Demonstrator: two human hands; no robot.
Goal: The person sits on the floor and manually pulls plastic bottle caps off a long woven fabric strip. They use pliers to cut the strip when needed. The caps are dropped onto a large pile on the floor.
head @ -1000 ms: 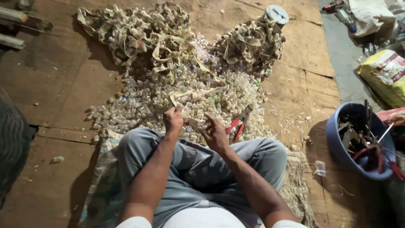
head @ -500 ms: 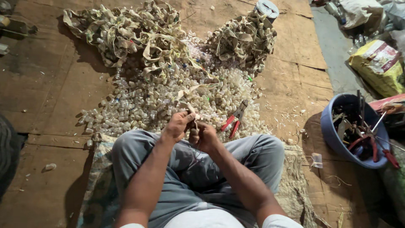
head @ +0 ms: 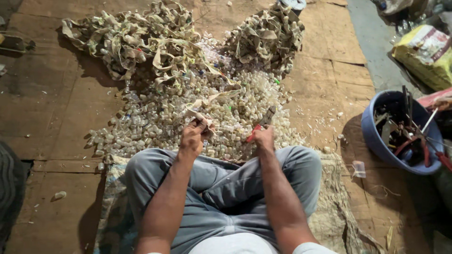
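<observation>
Hands clenched: left (head: 193, 136) on pale crumpled strip (head: 207, 101), right (head: 264, 138) on red-handled cutters (head: 260, 124)

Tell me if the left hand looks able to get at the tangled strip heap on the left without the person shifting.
Probably yes, with a lean. The left hand already grips a strip end, and only loose small pieces lie between it and the heap.

Ahead of the knees, the heap of small clear pieces (head: 188, 113) covers the floor. Behind it stand 2 tangled strip piles (head: 136, 40), blocking forward reach. The blue tub of tools (head: 379, 141) blocks the far right. Bare cardboard floor (head: 52, 108) on the left and between heap and tub gives open passage.
</observation>
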